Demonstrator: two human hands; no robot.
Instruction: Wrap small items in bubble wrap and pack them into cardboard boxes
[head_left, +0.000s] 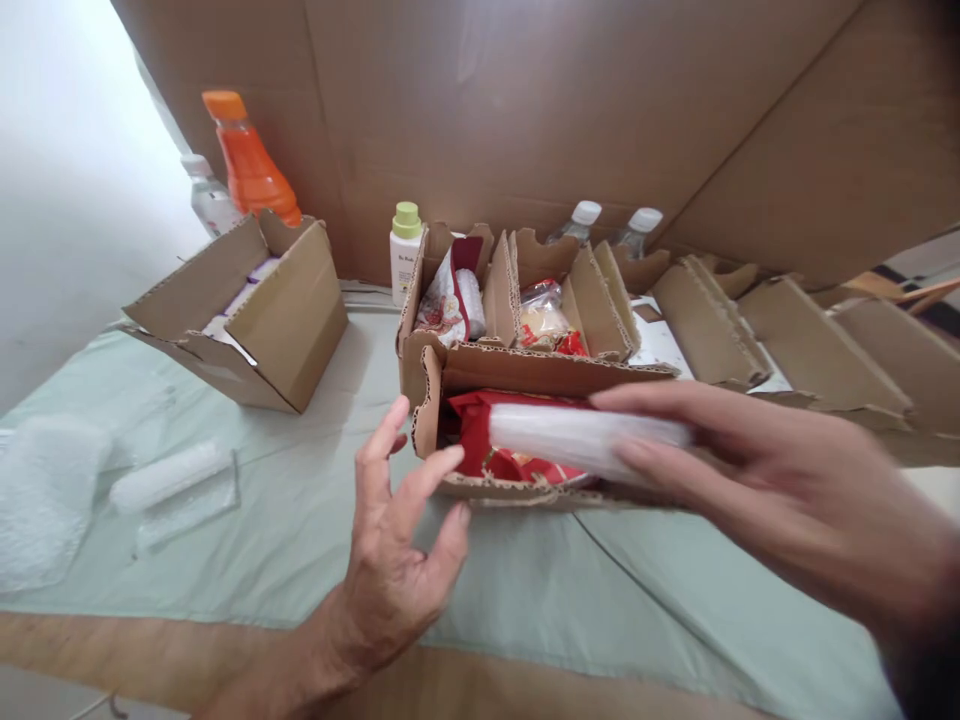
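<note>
My right hand (780, 480), blurred by motion, grips a white cylindrical roll (562, 432) between thumb and fingers. The roll hovers level over the front cardboard box (540, 370), where a red packet (472, 415) lies. What the roll is made of cannot be told. My left hand (409, 545) is raised at the left end of that box, its fingers spread and bent with nothing in them. At the left on the cloth lie a roll of bubble wrap (174, 475) and a larger bubble wrap piece (49, 500).
A cardboard box (300, 320) stands at the left, an orange bottle (251, 165) behind it. Further boxes hold a patterned packet (442, 305) and a clear food bag (544, 315). A green-capped bottle (406, 255) stands at the back. More cardboard dividers (825, 345) run rightward.
</note>
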